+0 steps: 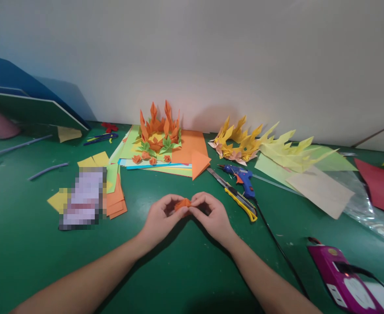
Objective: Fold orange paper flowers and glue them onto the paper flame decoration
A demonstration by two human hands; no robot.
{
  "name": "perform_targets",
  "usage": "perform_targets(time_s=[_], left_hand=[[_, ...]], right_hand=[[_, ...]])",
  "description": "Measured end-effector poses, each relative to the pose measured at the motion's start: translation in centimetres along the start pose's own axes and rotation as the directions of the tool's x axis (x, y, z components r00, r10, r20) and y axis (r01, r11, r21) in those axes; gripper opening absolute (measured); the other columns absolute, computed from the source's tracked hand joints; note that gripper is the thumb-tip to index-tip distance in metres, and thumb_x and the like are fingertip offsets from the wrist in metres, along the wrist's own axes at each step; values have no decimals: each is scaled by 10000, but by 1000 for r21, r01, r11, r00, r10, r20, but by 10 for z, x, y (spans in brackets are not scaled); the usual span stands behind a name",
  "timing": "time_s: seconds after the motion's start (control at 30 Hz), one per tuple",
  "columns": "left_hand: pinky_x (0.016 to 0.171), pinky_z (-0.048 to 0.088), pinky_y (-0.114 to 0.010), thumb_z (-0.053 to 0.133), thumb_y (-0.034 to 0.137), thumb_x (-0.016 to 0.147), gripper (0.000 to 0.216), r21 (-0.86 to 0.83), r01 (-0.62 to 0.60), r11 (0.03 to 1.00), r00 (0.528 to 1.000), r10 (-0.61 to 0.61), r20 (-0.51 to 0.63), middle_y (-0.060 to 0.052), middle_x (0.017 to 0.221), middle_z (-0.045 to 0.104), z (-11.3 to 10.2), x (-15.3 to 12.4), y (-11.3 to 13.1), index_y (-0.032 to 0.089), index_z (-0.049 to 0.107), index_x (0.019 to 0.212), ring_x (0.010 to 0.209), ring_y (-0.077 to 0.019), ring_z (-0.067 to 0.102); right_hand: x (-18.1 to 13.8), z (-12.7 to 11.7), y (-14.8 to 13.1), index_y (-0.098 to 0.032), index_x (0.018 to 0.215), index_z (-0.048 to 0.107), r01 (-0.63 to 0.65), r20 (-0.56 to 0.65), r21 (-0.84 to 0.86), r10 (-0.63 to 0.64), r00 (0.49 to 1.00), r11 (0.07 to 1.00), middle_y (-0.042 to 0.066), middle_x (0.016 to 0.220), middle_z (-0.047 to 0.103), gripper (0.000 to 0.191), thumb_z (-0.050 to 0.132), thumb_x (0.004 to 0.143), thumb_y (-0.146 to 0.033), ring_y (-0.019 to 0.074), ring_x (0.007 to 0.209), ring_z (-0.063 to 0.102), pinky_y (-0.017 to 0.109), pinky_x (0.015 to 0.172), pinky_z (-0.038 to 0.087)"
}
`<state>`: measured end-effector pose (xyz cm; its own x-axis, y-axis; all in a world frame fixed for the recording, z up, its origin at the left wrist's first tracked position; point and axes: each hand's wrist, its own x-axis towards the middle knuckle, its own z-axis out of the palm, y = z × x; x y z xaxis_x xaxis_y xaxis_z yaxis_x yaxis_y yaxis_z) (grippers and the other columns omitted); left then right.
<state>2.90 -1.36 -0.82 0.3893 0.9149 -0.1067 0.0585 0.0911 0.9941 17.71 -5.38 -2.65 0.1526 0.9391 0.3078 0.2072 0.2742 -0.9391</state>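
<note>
Both my hands meet at the middle of the green table (22, 244). My left hand (161, 218) and my right hand (211, 216) each pinch one side of a small folded orange paper piece (183, 204), held just above the tabletop. Fingers of both hands are curled closed around it, hiding most of its shape. Behind them stands an orange and green origami flower arrangement (157, 133) on a stack of coloured sheets. A loose orange paper triangle (199, 163) lies just beyond my right hand.
A blue glue gun (242, 178) with its black cord, a yellow box cutter (242, 203) and a metal ruler lie right of my hands. Yellow origami pieces (244, 141) and sheets sit at back right. Orange and yellow squares (115, 200) lie left. A magenta device (342, 279) sits near right.
</note>
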Motion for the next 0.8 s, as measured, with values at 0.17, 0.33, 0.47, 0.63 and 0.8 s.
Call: perform_targets(time_s=[0.17,0.33,0.47,0.63,0.8], left_hand=[[662,530,-295,713,343,625,218,20,-21,1000,1000,21,-9,-32,740,700,0,0,-2,174,643,744,660,-154,639],[618,516,-273,693,307,641,147,130,-58,990,998,58,3,-28,698,696,1,-2,-2,191,667,726,635,-155,625],[601,510,-266,679,291,646,112,139,-56,989,998,55,9,-18,672,689,1,-3,-2,196,651,698,616,-154,628],[585,502,-256,675,286,638,126,117,-35,993,999,34,13,-5,654,665,2,-2,-4,182,627,691,593,-139,618],[552,475,-235,691,285,633,159,92,-8,996,999,5,38,13,621,618,2,-2,-4,170,596,688,563,-117,587]], right_hand=[[0,-2,-3,-213,729,501,-28,63,28,26,998,999,7,744,556,128,608,754,-277,138,652,569,264,592,512],[0,-3,-4,-203,828,555,-69,97,6,68,993,998,-7,696,574,127,607,772,-305,125,604,564,249,567,499],[0,-2,-2,-195,719,566,-105,88,-8,105,991,994,0,662,592,145,615,773,-320,129,571,574,254,544,492],[0,-2,-2,-199,686,561,-72,53,4,72,996,997,-4,647,588,129,615,759,-289,131,574,565,246,532,478],[1,-2,-6,-198,665,557,-65,68,-1,65,996,998,-11,623,569,124,602,752,-274,130,574,546,241,538,462]])
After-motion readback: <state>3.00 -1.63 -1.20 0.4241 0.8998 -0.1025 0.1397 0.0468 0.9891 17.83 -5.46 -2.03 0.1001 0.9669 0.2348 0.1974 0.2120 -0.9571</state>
